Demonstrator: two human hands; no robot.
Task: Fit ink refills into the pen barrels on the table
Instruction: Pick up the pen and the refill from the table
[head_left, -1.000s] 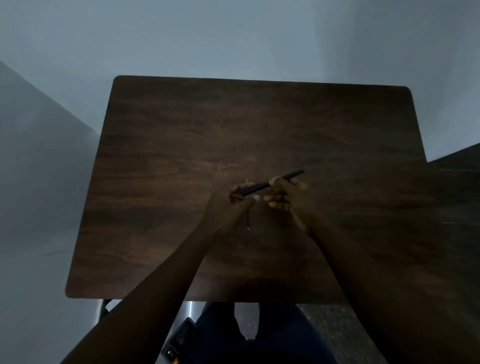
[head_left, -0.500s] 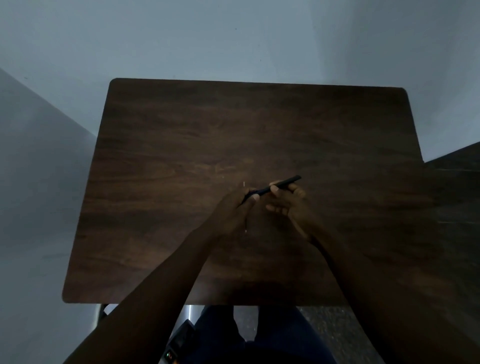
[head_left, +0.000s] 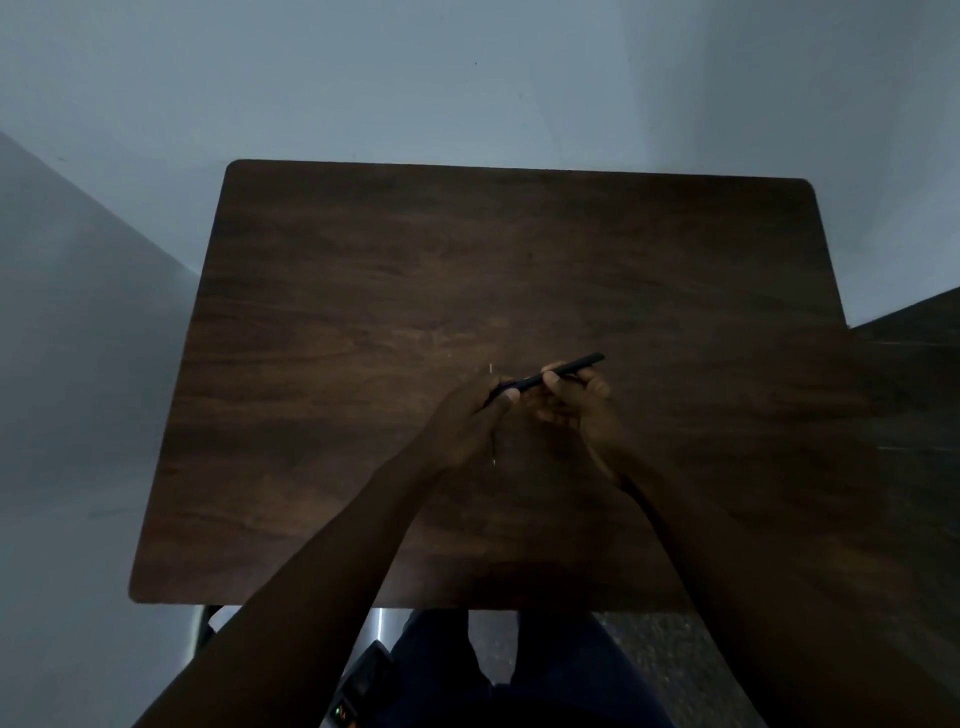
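Observation:
A slim black pen barrel is held above the middle of the dark wooden table, tilted up toward the right. My left hand pinches its lower left end. My right hand grips its middle from below, with the thumb on top. A thin pale refill lies on the table under my left hand, running away from me. Only its two ends show. In this dim light I cannot tell whether a refill is inside the barrel.
A second dark surface adjoins the table on the right. Pale walls stand behind and to the left. Below the table's near edge are my legs and a small dark device with lit indicators.
My left fingers have closed over the barrel's left end, and the two hands have drawn slightly closer together. The barrel keeps its tilt. The refill on the table has not moved.

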